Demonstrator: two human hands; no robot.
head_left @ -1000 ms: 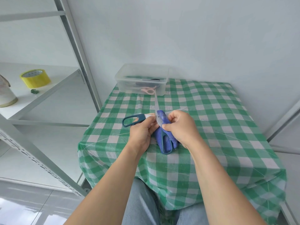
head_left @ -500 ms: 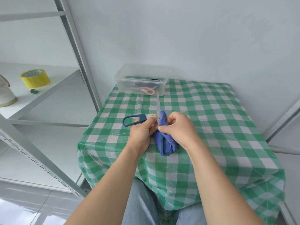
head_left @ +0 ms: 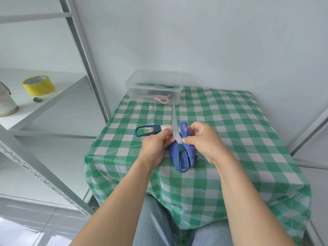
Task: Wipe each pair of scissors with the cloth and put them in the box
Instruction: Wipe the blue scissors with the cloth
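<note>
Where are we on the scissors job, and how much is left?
Done: pink-handled scissors already lie in the clear box. In hand: the left hand grips the opened teal scissors while the right hand pinches the blue cloth on a blade. Left: finish wiping and box them; no other loose scissors show.

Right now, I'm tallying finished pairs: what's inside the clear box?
Through the clear box wall, pink-handled scissors and a dark item show; the blurred wall hides anything else.

The person wears light blue jeans, forearms bare.
</note>
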